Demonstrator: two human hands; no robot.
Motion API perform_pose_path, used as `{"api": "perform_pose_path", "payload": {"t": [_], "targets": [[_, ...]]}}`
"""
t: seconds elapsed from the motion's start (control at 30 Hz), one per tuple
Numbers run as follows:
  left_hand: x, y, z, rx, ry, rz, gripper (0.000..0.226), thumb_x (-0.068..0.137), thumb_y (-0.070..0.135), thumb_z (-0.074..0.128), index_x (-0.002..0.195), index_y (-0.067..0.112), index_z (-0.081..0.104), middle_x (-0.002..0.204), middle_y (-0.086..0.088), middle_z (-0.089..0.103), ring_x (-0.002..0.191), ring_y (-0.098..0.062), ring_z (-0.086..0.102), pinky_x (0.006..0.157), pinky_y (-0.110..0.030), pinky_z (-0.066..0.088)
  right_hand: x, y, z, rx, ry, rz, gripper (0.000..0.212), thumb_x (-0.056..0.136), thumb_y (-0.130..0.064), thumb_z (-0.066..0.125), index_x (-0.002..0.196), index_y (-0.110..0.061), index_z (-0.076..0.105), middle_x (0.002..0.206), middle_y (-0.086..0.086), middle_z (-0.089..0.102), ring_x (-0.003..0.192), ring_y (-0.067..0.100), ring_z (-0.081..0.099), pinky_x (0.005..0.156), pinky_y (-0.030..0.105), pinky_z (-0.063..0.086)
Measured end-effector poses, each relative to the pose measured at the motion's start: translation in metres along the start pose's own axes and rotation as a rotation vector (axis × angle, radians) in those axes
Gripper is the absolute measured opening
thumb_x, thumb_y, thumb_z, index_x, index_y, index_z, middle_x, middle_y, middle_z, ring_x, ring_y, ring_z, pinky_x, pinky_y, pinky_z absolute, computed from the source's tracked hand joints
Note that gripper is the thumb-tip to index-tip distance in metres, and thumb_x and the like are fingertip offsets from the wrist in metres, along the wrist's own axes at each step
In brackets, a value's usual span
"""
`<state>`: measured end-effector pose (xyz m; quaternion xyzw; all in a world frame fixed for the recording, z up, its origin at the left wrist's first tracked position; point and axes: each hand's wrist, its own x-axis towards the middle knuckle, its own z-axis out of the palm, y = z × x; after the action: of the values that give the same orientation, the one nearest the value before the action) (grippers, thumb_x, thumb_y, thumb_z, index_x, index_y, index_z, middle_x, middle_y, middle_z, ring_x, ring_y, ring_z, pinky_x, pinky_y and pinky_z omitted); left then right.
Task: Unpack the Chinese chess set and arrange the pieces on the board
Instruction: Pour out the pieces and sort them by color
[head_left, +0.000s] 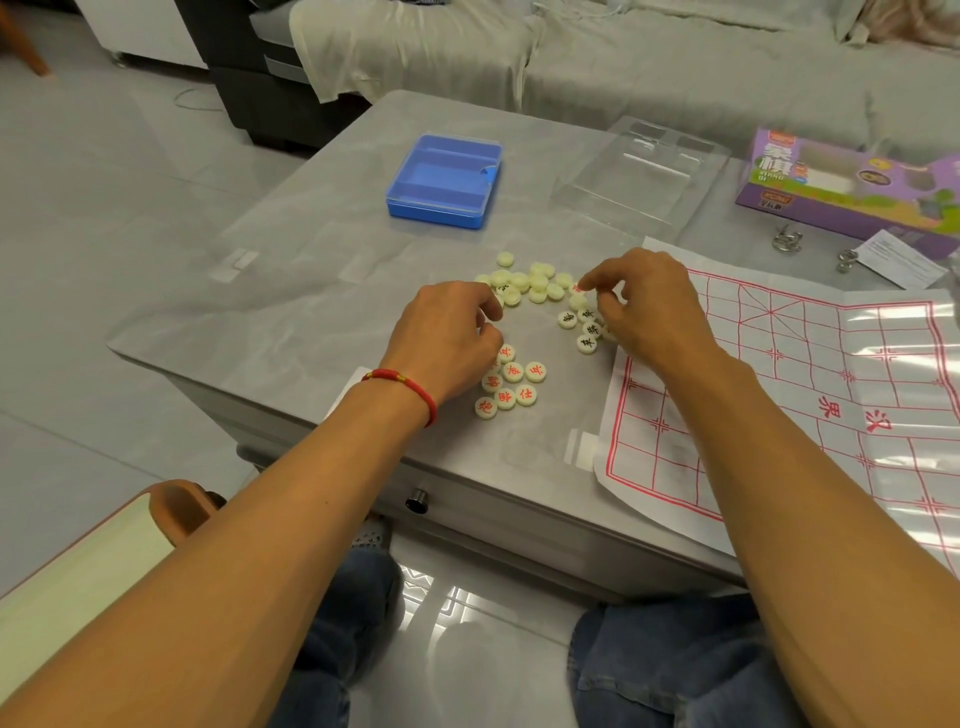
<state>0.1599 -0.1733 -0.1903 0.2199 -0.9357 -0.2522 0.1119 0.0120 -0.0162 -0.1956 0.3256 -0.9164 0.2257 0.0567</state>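
A pile of cream chess pieces (524, 283), mostly face down, lies in the middle of the grey table (311, 291). Several red-lettered pieces (511, 384) sit grouped just below my left hand (447, 332), whose curled fingers pinch a piece at the pile's left edge. A few black-lettered pieces (582, 327) lie under my right hand (649, 306). Its index finger and thumb pinch a red-marked piece (575, 287) at the pile's right side. The paper board (779, 395), with a red grid, is spread out to the right and carries no pieces.
An open blue plastic box (444, 179) stands behind the pile, and its clear lid (639, 176) lies to the right. A purple carton (852, 182), metal rings (787, 239) and a leaflet (904, 257) are at the back right. A sofa (675, 57) runs behind the table.
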Motion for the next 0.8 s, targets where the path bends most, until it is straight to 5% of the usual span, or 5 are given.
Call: {"api": "perform_pose_path", "payload": {"t": [0.33, 0.8], "targets": [[-0.002, 0.001, 0.001, -0.006, -0.005, -0.011, 0.026, 0.092, 0.019, 0.063, 0.117, 0.021, 0.069, 0.108, 0.000, 0.069, 0.096, -0.017, 0.062, 0.087, -0.030, 0.051, 0.001, -0.012, 0.019, -0.094, 0.023, 0.053, 0.022, 0.093, -0.040, 0.065, 0.101, -0.021, 0.073, 0.093, 0.004, 0.072, 0.093, 0.025, 0.061, 0.086, 0.046, 0.052], [-0.005, 0.002, -0.004, -0.017, 0.019, -0.015, 0.026, 0.092, 0.019, 0.062, 0.117, 0.022, 0.068, 0.110, 0.000, 0.069, 0.098, -0.016, 0.062, 0.088, -0.031, 0.052, 0.012, -0.034, 0.018, 0.074, -0.089, 0.279, 0.010, 0.085, -0.024, 0.075, 0.090, -0.017, 0.072, 0.085, 0.003, 0.069, 0.076, 0.019, 0.065, 0.077, 0.038, 0.059]]}}
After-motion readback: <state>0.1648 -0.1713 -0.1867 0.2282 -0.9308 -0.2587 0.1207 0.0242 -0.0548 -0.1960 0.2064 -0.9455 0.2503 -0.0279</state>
